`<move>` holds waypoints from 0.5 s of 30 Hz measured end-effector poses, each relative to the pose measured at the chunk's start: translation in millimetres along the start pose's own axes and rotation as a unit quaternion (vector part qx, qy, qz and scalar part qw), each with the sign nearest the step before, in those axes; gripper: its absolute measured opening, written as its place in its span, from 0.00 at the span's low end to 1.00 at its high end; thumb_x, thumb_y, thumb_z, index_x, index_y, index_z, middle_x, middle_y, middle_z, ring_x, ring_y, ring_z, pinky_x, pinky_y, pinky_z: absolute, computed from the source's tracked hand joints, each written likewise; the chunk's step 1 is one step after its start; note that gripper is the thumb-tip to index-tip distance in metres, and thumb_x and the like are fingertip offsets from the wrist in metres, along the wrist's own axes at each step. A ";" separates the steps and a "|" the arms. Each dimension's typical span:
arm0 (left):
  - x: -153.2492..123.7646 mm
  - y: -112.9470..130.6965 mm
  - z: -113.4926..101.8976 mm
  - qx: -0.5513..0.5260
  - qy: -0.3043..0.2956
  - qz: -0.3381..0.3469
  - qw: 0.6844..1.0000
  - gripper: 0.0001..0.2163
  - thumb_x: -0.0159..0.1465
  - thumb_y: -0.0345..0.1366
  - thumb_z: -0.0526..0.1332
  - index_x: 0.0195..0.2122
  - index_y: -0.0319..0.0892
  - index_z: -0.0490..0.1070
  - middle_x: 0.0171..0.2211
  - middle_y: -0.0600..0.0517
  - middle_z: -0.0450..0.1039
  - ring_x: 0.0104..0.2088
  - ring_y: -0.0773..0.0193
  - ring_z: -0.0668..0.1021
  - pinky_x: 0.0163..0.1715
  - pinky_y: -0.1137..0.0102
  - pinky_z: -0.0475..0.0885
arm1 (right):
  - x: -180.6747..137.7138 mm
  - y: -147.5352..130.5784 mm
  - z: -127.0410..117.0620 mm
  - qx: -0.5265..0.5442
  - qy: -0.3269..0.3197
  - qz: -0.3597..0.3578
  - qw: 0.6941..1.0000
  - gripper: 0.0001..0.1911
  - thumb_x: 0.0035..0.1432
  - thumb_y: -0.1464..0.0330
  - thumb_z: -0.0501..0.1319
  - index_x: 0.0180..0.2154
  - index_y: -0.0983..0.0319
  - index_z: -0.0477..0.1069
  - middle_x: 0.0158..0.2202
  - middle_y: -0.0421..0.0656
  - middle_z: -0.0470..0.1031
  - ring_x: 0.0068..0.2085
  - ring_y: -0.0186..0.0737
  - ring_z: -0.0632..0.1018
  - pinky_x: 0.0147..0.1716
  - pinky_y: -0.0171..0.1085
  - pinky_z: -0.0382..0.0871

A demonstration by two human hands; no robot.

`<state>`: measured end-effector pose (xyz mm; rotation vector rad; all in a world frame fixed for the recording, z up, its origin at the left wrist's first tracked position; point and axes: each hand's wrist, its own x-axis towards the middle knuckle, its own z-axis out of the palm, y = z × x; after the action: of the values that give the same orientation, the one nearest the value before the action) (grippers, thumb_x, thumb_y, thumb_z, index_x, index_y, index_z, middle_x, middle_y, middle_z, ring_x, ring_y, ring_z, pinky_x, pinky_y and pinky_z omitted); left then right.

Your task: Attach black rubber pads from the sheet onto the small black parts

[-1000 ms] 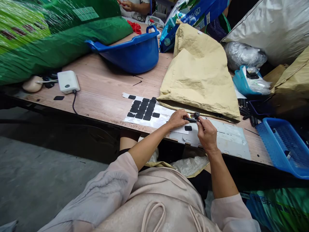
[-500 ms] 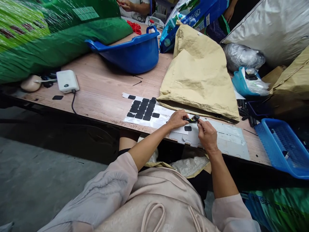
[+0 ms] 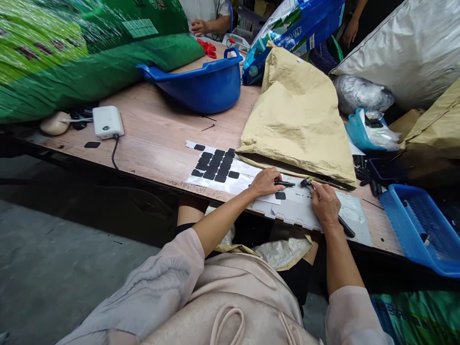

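My left hand (image 3: 266, 182) rests at the table's front edge, its fingers closed on a slim black pen-like part (image 3: 286, 183) that points right. To its right, my right hand (image 3: 325, 203) grips a small hammer; the dark hammer head (image 3: 306, 182) shows beyond the fingers, and the black handle end (image 3: 347, 226) sticks out behind the wrist. A gap separates the hammer head from the part's tip. Beneath both hands lies a grey-white board (image 3: 298, 209). Left of them, a white sheet (image 3: 196, 180) carries rows of black rounded-square pads (image 3: 212, 169).
A large tan paper bag (image 3: 298, 120) lies just behind my hands. A blue basin (image 3: 201, 88) stands back left, near a white box with a cable (image 3: 108, 122). A blue basket (image 3: 420, 230) sits at right. Other people's hands (image 3: 200, 27) show at the back.
My right hand has moved right, away from my left, and now holds the hammer. My left hand stays nearly in place with the black part. The view has shifted slightly.
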<state>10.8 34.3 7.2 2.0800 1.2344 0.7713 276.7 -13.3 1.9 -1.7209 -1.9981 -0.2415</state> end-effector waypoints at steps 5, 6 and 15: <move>-1.2 -2.0 0.4 0.010 -0.006 0.003 1.000 0.06 0.61 0.37 0.70 0.34 0.43 0.76 0.36 0.51 0.73 0.40 0.58 0.74 0.40 0.66 0.69 | -5.3 -4.0 6.0 -0.015 0.029 0.006 0.999 0.15 0.66 0.65 0.57 0.49 0.57 0.80 0.39 0.47 0.76 0.42 0.46 0.72 0.45 0.41 0.66; -0.6 -2.8 0.4 0.013 -0.008 0.006 1.000 0.06 0.61 0.37 0.70 0.35 0.42 0.76 0.36 0.51 0.73 0.41 0.57 0.74 0.41 0.66 0.69 | -5.5 -5.5 6.4 -0.019 0.031 0.010 0.999 0.15 0.66 0.65 0.57 0.49 0.58 0.80 0.39 0.47 0.76 0.42 0.46 0.72 0.44 0.41 0.66; -41.3 20.6 -11.9 -0.058 -0.021 0.063 0.996 0.06 0.66 0.38 0.67 0.42 0.43 0.76 0.40 0.48 0.78 0.43 0.58 0.77 0.46 0.65 0.70 | -4.8 -5.6 8.4 -0.028 0.016 0.032 0.999 0.14 0.65 0.65 0.58 0.46 0.59 0.80 0.38 0.46 0.74 0.41 0.45 0.71 0.40 0.40 0.64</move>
<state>-3.0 -8.6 22.7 2.0821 1.0196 0.8320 269.6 -14.9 -6.6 -1.8004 -1.9277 -0.3033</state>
